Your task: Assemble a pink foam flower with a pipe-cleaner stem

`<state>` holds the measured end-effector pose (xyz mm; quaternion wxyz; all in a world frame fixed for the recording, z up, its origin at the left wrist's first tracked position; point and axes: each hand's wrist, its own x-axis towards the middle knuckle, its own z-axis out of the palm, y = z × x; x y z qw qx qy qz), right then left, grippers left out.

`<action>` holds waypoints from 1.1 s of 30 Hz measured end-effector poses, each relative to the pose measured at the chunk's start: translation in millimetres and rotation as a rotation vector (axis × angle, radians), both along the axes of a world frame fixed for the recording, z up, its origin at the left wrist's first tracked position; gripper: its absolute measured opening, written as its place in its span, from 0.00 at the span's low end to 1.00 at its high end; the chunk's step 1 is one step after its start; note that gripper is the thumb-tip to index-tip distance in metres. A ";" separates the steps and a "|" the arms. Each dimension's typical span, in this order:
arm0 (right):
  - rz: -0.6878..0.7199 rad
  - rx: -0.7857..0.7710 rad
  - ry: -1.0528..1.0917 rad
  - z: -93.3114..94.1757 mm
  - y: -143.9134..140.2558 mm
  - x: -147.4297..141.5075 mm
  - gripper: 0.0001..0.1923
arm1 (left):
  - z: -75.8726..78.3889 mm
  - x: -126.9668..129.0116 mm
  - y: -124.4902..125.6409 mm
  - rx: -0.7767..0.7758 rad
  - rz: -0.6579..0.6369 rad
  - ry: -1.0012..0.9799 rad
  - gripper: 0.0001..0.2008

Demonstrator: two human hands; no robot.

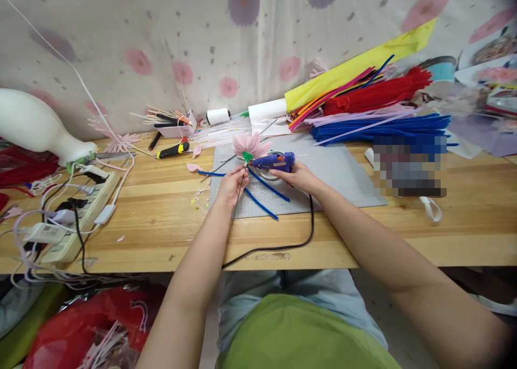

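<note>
Pinched in my left hand (233,187) is the thin dark stem of a pink artificial flower (252,145) with a green base under its petals. My right hand (298,176) is wrapped round a blue glue gun (274,161). The gun's nozzle points left, close to the flower's green base; whether it touches I cannot tell. Blue pipe cleaners (262,203) lie beneath, across a grey cutting mat (343,180). Behind the gun a round, ring-like object shows in part. A loose pink petal (194,167) rests left of my left hand.
A black cord (266,249) loops toward the table's front edge. A power strip (83,218) with tangled cables stands at the left, near a white mannequin head (36,124). A yellow-black utility knife (173,150) lies mid-left. Blue (383,129) and red pipe cleaner bundles (379,94) are piled at the back right.
</note>
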<state>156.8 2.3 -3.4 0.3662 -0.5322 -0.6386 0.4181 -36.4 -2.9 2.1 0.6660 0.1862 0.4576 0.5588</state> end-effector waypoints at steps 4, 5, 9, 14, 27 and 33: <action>0.000 0.026 0.000 -0.4 0.9 -1.3 0.21 | 0.7 0.2 -0.3 0.003 0.002 -0.012 0.09; 0.001 0.033 -0.003 -0.7 1.5 -1.5 0.21 | 0.9 0.2 -0.5 0.003 0.002 -0.015 0.10; 0.007 0.080 -0.024 -3.8 4.8 -1.1 0.24 | 2.2 0.6 -0.9 -0.005 -0.001 -0.025 0.09; -0.005 0.112 -0.068 -6.6 7.4 0.0 0.25 | 2.2 0.9 -0.9 -0.003 -0.010 -0.030 0.10; 0.052 0.038 -0.104 3.8 1.1 0.8 0.24 | 0.8 0.0 0.4 -0.002 0.000 -0.049 0.10; -0.003 0.046 -0.101 1.0 3.9 0.8 0.24 | 1.0 0.6 0.2 0.005 -0.013 -0.047 0.09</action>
